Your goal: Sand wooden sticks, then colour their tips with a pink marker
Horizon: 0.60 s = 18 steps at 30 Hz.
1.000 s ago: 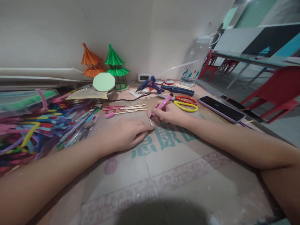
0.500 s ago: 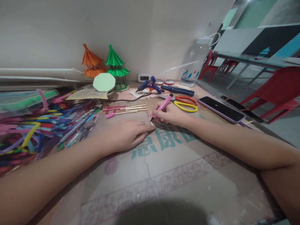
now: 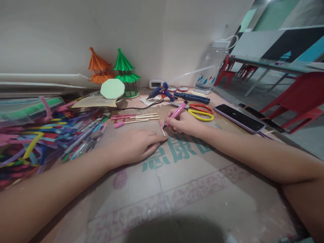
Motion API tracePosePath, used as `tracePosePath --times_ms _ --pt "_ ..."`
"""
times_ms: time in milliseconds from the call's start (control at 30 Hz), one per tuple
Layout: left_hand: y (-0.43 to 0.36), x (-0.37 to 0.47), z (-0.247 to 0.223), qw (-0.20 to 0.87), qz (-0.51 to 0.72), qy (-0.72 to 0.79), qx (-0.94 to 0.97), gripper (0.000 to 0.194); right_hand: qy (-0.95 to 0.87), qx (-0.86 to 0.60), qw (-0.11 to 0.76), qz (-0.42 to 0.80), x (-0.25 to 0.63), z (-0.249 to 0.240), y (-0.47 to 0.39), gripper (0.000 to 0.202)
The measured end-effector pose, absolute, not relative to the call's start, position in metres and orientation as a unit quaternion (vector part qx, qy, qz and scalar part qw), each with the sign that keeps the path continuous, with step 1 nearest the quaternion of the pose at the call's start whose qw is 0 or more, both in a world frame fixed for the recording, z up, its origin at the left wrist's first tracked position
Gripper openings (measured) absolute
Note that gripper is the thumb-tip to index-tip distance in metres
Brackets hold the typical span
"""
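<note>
My right hand [image 3: 181, 122] is closed around a pink marker [image 3: 179, 110], whose dark tip meets a thin wooden stick [image 3: 162, 127] on the cardboard. The stick's far part is pink and its near part is pale. With the index finger stretched out, my left hand [image 3: 138, 145] lies flat and presses the near end of the stick. A pink marker cap [image 3: 118, 124] rests beyond my left hand. Behind it are several sticks, some coloured pink [image 3: 123, 116] and others plain wood [image 3: 146, 117].
Colourful pipe cleaners [image 3: 32, 141] heap at the left. Behind stand orange [image 3: 97, 65] and green [image 3: 125, 69] pagoda models. A glue gun [image 3: 162, 91], pliers [image 3: 193, 97], scissors [image 3: 201, 114], phone [image 3: 239, 117] and water bottle [image 3: 209, 69] lie or stand toward the back and right.
The marker tip has shifted slightly away from me along the stick, and the marker has turned a little in my right hand. My left hand stays in place.
</note>
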State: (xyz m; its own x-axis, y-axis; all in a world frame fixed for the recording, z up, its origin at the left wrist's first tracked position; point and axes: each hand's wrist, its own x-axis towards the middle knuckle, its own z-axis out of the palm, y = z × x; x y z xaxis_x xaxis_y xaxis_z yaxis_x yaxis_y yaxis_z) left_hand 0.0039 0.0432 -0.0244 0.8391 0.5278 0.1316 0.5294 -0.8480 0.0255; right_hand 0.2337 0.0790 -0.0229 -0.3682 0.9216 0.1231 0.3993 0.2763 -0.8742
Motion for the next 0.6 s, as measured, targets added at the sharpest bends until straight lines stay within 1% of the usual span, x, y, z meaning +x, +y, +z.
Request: tracePosePath --times_ms 167,333,600 --pt "0.0433 0.0032 -0.0243 0.012 -0.07 -0.275 -0.959 0.04 -0.741 -0.432 0.312 0.409 0.2351 -0.0225 0.0794 0.009" --pt "0.0434 0.0028 -0.0249 0.006 -0.072 -0.277 -0.958 0.04 -0.739 -0.438 0.329 0.393 0.2333 -0.0227 0.0793 0.011" --pt "0.0428 0.005 -0.0225 0.012 -0.06 -0.274 -0.96 0.041 -0.742 -0.429 0.316 0.408 0.2351 -0.0221 0.0798 0.009"
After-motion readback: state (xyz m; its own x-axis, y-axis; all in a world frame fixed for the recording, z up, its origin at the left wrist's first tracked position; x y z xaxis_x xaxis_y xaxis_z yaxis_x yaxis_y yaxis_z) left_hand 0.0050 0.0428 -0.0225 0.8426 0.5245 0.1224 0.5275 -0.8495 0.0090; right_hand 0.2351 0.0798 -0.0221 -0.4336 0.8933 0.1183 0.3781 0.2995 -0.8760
